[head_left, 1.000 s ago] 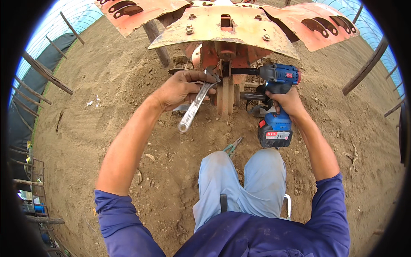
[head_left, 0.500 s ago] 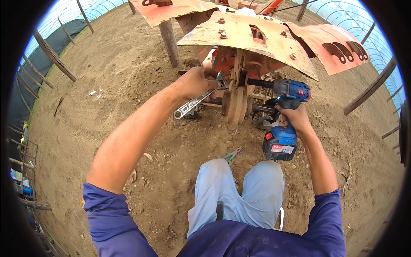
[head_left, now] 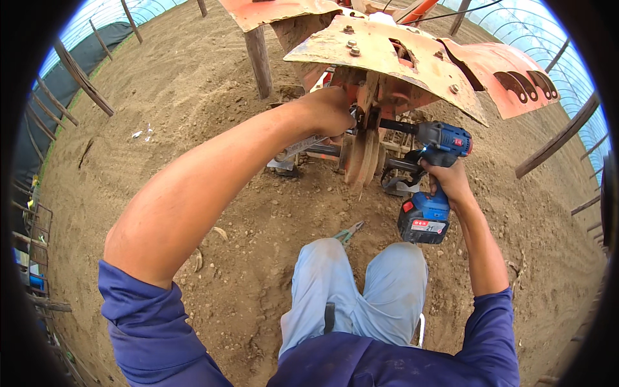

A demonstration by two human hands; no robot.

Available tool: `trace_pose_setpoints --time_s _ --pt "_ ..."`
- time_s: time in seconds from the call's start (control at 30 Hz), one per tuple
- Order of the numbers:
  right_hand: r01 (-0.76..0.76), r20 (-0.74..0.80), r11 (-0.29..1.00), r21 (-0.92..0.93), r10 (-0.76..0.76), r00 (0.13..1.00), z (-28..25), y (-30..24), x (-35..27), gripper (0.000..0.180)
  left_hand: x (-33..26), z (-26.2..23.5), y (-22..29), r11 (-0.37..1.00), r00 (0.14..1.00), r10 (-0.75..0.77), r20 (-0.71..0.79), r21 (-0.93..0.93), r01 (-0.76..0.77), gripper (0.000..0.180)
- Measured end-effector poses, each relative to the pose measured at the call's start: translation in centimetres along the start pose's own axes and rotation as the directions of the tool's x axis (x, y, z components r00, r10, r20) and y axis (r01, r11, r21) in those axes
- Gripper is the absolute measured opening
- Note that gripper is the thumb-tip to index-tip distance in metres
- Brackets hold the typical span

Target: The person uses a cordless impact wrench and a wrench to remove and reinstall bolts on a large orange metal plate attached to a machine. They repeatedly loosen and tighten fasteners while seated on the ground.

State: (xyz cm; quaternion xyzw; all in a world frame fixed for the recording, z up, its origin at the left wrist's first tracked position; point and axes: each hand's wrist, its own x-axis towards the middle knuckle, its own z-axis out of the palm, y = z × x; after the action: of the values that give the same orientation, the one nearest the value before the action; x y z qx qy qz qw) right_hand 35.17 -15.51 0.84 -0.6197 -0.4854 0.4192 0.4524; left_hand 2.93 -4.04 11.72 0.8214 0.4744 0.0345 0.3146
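My left hand (head_left: pixel 327 111) is closed round an adjustable wrench (head_left: pixel 302 147), whose handle slants down to the left. The wrench's head is mostly hidden behind my fingers, against the left side of the machine's rusty centre bracket (head_left: pixel 369 97). On the other side, my right hand (head_left: pixel 448 180) grips a blue cordless impact wrench (head_left: pixel 442 138) by its handle, a large battery below. Its long black socket (head_left: pixel 396 126) points left and meets the bracket's right side. Whether the socket sits on a bolt is hidden. Below the bracket hangs a soil-covered wheel-like part (head_left: pixel 361 161).
Orange, worn metal guards (head_left: pixel 387 55) of the machine spread above my hands. Green-handled pliers (head_left: pixel 349 232) lie on the soil (head_left: pixel 258 232) just before my knees. Wooden posts (head_left: pixel 558 138) stand on both sides under a plastic-covered tunnel frame.
My left hand has moved right and slightly up with the adjustable wrench, bringing its head to the bracket. My right hand keeps the impact wrench at the bracket. The view has shifted slightly.
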Motion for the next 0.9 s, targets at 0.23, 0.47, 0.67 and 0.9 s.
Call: trace_pose_setpoints --time_s 0.23,0.47,0.67,0.9 --pt "0.027 0.013 1.000 0.008 -0.028 1.000 0.0 -0.2 0.0 0.018 0.7 1.5 0.9 0.970 0.997 -0.025 -0.076 0.239 0.043 0.016" --pt "0.004 0.010 1.000 0.003 -0.004 1.000 0.0 -0.3 0.0 0.016 -0.6 0.6 0.8 0.992 0.996 -0.087 -0.016 -0.097 0.085 0.031" --pt "0.042 0.014 0.999 -0.021 -0.042 0.999 -0.1 0.1 0.2 0.018 -0.6 0.1 0.4 0.947 0.983 -0.154 0.100 -0.268 0.175 0.031" --pt "0.030 0.013 0.999 -0.024 -0.029 0.999 -0.1 0.0 0.2 0.019 -0.6 0.2 0.2 0.956 0.989 -0.125 0.079 -0.256 0.142 0.030"
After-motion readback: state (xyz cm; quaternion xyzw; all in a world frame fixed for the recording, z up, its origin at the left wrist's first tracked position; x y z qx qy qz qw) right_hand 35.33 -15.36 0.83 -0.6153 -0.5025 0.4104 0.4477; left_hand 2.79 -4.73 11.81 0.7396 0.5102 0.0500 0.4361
